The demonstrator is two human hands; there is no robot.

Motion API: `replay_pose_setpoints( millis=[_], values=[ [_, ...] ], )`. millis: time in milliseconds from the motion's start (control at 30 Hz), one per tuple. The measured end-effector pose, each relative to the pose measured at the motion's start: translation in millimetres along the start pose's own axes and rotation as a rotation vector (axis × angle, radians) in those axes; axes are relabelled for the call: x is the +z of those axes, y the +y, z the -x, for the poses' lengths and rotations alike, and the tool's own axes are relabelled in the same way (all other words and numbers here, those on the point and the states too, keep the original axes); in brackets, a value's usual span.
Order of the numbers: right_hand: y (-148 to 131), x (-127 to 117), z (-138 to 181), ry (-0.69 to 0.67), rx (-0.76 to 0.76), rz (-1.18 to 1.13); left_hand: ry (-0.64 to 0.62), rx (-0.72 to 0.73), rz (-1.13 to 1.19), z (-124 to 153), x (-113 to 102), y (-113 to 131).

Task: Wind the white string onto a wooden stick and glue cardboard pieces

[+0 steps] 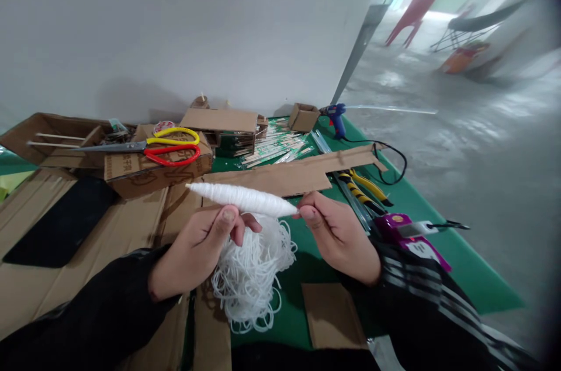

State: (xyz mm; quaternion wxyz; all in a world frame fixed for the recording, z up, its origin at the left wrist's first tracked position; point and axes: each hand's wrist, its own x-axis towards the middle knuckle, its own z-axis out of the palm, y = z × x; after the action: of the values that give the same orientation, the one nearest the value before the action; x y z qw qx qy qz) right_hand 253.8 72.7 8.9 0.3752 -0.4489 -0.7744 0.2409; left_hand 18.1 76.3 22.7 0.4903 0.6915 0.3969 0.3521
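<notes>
A spindle of white yarn (pixel 249 198), thick in the middle and tapered at both ends, is held level above the table. The tip of a thin stick shows at its left end. My left hand (pixel 210 236) is closed on its underside, thumb in front. With thumb and fingers pinched, my right hand (pixel 335 231) grips the pointed right end. Below and between the hands lies a loose, tangled heap of white yarn (pixel 254 277). A long cardboard strip (pixel 280 179) with a notched edge is just behind the spindle.
Scissors (pixel 170 146) with red and yellow handles lie on a cardboard box (pixel 153 175) at the left. A blue glue gun (pixel 336 120), pliers (pixel 368 187) and a purple device (pixel 407 233) are on the right. Bundled sticks (pixel 276 146) lie behind. A black flat slab (pixel 61 222) rests on cardboard.
</notes>
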Motion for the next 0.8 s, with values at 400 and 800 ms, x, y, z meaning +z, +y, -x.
replay_pose_setpoints(
  millis=[400, 800],
  values=[
    [10.7, -3.5, -0.5, -0.042, 0.003, -0.102, -0.044, 0.003, 0.117, -2.9, 0.7, -10.8],
    [15.1, -4.1, -2.5, -0.282, 0.024, -0.256, 0.110, 0.090, -0.010, -2.7, 0.6, -12.9]
  ],
)
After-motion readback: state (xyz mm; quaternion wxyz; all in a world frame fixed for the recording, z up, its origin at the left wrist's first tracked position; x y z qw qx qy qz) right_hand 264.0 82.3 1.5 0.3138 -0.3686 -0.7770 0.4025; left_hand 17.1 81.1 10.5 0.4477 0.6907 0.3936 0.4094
